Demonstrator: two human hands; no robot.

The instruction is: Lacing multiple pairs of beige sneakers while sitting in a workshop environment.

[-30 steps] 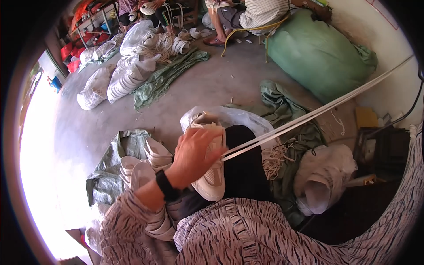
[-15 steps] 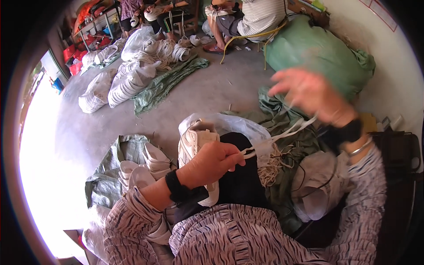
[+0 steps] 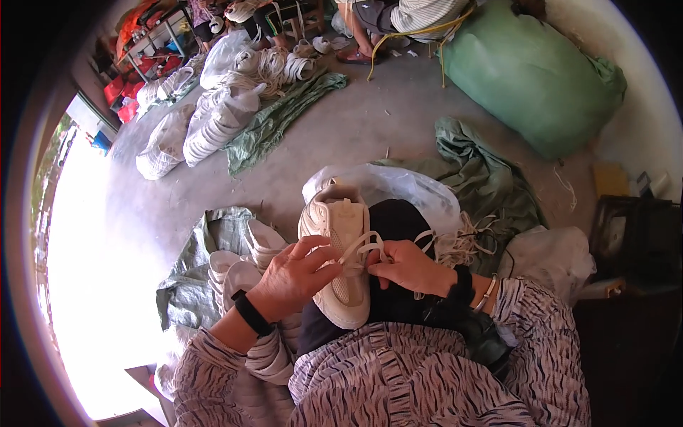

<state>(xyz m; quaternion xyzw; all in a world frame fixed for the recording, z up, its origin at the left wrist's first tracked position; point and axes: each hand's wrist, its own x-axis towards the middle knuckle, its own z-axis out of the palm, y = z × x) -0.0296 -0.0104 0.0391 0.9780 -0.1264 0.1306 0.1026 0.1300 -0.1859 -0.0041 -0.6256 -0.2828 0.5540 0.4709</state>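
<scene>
A beige sneaker (image 3: 343,304) rests on my dark-clad lap, its toe toward me and its heel opening away. Over its tongue, a pale flat shoelace (image 3: 370,236) loops between my two hands. My left hand (image 3: 295,276) is at the shoe's left side, with thumb and forefinger closed on the lace. From the right, my right hand (image 3: 414,269) pinches the lace near the eyelets with bent fingers. Part of the lace trails behind the right hand. The lower eyelets are partly hidden by my fingers.
Stacked pale shoe parts (image 3: 242,281) lie on a green woven sack at my left. A bundle of loose laces (image 3: 462,243) is right of my lap. Clear plastic (image 3: 420,186) lies beyond the shoe. A big green sack (image 3: 533,85) stands far right; seated people work at the back.
My right hand has come down from its raised, blurred position at the upper right to the shoe. The stretched lace is now slack and looped. My left hand has moved slightly left.
</scene>
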